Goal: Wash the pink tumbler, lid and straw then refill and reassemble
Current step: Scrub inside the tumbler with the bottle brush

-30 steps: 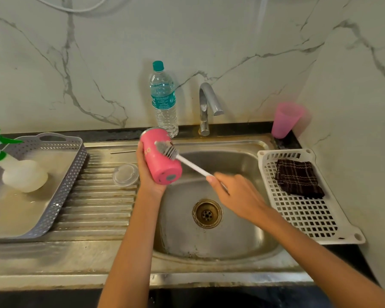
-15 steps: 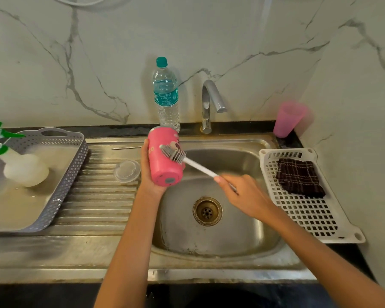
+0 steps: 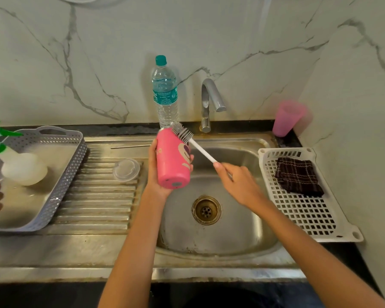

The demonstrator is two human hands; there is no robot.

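Note:
My left hand [image 3: 156,174] grips the pink tumbler [image 3: 172,160] over the left side of the sink basin [image 3: 242,230], tilted with its base toward me. My right hand [image 3: 238,184] holds the white handle of a bottle brush [image 3: 183,133], whose grey bristles lie against the tumbler's upper end near its mouth. The clear lid [image 3: 126,169] lies flat on the ribbed drainboard [image 3: 93,196]. A thin metal straw [image 3: 130,146] lies at the back of the drainboard. A water bottle [image 3: 165,94] with a green cap stands behind the tumbler.
The tap [image 3: 209,103] is at the back of the sink. A grey tray [image 3: 60,185] on the left holds a spray bottle [image 3: 20,165]. A white basket [image 3: 309,210] with a dark cloth [image 3: 298,176] sits on the right, a pink cup [image 3: 287,117] behind it.
The brush head has slid from the tumbler's side up toward its mouth end. The tumbler has turned, and a printed picture now faces me.

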